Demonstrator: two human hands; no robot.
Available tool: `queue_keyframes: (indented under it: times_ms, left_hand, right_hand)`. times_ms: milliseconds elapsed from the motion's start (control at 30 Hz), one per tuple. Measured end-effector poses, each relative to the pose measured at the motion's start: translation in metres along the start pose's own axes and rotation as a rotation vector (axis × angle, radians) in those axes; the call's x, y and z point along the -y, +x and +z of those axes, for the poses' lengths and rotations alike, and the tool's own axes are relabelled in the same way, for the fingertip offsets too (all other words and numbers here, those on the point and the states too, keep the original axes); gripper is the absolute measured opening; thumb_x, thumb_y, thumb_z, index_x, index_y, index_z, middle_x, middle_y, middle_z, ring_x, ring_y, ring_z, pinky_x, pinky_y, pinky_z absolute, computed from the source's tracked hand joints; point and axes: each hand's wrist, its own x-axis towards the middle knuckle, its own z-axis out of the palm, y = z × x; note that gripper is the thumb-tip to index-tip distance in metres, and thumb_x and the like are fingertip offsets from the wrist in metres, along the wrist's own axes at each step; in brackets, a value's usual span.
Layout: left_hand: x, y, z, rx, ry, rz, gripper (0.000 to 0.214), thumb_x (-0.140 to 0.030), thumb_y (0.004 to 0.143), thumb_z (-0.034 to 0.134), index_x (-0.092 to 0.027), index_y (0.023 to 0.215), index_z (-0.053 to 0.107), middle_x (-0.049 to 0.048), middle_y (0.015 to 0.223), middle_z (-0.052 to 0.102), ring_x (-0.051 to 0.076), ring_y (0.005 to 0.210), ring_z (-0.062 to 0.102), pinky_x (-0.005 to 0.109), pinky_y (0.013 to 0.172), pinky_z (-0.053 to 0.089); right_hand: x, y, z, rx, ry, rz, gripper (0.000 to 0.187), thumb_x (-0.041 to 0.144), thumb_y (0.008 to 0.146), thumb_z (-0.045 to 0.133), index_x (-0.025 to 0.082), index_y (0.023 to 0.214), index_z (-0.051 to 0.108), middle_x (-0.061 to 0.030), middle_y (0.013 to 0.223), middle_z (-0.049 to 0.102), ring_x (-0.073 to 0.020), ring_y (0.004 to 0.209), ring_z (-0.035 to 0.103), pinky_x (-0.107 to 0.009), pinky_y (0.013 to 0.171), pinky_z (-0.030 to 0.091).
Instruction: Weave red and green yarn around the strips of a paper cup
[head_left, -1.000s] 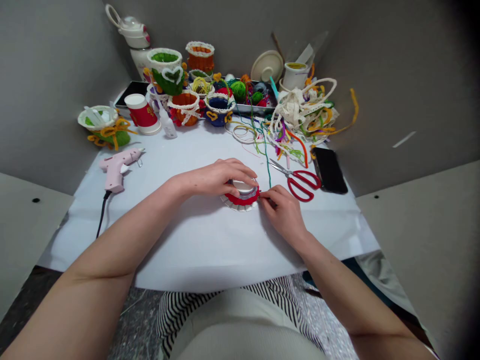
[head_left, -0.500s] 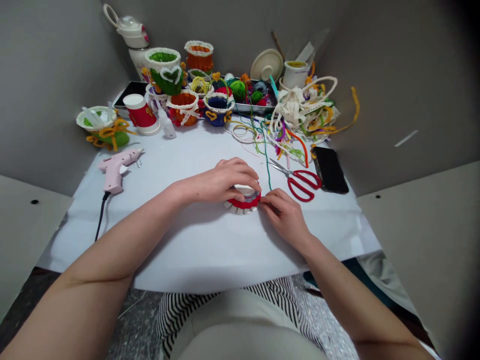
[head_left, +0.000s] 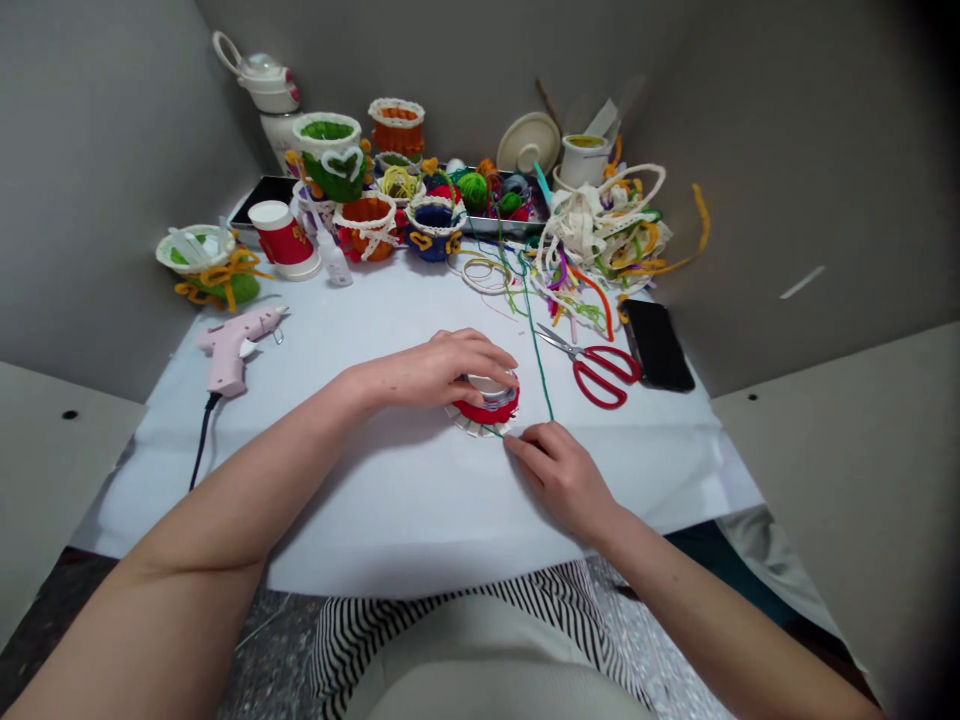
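A small round piece, apparently a cut paper cup (head_left: 477, 427) with white strips fanned out at its lower edge, sits at the middle of the table. Red yarn (head_left: 487, 413) is wound round it. From above, my left hand (head_left: 463, 368) grips its rim with thumb and fingers. Just to the right and nearer me, my right hand (head_left: 564, 475) pinches a strand of green yarn (head_left: 541, 372). One end runs to the strips; the other trails back to the tangle at the rear. Red-handled scissors (head_left: 604, 373) lie beyond my right hand.
A pink glue gun (head_left: 234, 350) with a cord lies at left. Decorated yarn cups (head_left: 365, 228), a red-wrapped cup (head_left: 283, 240) and a glue bottle (head_left: 335, 262) line the back. A heap of cords (head_left: 600, 225) and a phone (head_left: 657, 345) are at right.
My right hand has drawn the green yarn toward me and slightly left, away from the cup's right side. The strand now lies taut. My left hand keeps its hold.
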Motion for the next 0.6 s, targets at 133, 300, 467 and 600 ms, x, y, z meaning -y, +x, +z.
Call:
queue_keyframes:
  times_ms: [133,300,467,600]
  left_hand:
    - [-0.001,0.0,-0.001,-0.007,-0.013,0.004,0.034,-0.022,0.091,0.06,-0.03,0.123,0.066,0.0063,0.136,0.062,0.023,0.126,0.05,0.043,0.105,0.036]
    - [-0.002,0.001,-0.001,-0.013,-0.034,0.022,0.035,-0.019,0.088,0.063,-0.029,0.121,0.068,0.0072,0.134,0.063,0.023,0.123,0.052,0.045,0.106,0.037]
    - [0.0,0.003,-0.007,-0.027,-0.055,0.035,0.036,-0.013,0.087,0.062,-0.029,0.119,0.069,0.0071,0.132,0.064,0.023,0.122,0.053,0.044,0.107,0.038]
    - [0.005,0.007,-0.014,-0.012,-0.061,0.037,0.037,-0.011,0.086,0.06,-0.028,0.118,0.069,0.0065,0.131,0.065,0.022,0.123,0.052,0.043,0.108,0.038]
  right_hand:
    - [0.002,0.007,-0.003,-0.095,-0.013,0.092,0.021,0.013,0.095,0.047,0.019,0.1,0.067,-0.0094,0.086,0.06,-0.0216,0.081,0.055,-0.035,0.07,0.049]
    - [-0.004,0.025,-0.011,-0.065,0.082,0.24,0.015,0.015,0.092,0.052,0.02,0.091,0.067,-0.0071,0.086,0.061,-0.0208,0.081,0.059,-0.035,0.072,0.049]
    - [-0.019,0.045,-0.01,-0.045,0.18,0.358,0.013,0.014,0.087,0.056,0.02,0.08,0.066,-0.0035,0.079,0.06,-0.0187,0.075,0.058,-0.033,0.068,0.045]
    - [-0.025,0.054,-0.008,-0.058,0.233,0.402,0.013,0.013,0.084,0.057,0.02,0.078,0.066,-0.0025,0.078,0.061,-0.0174,0.074,0.058,-0.031,0.068,0.044]
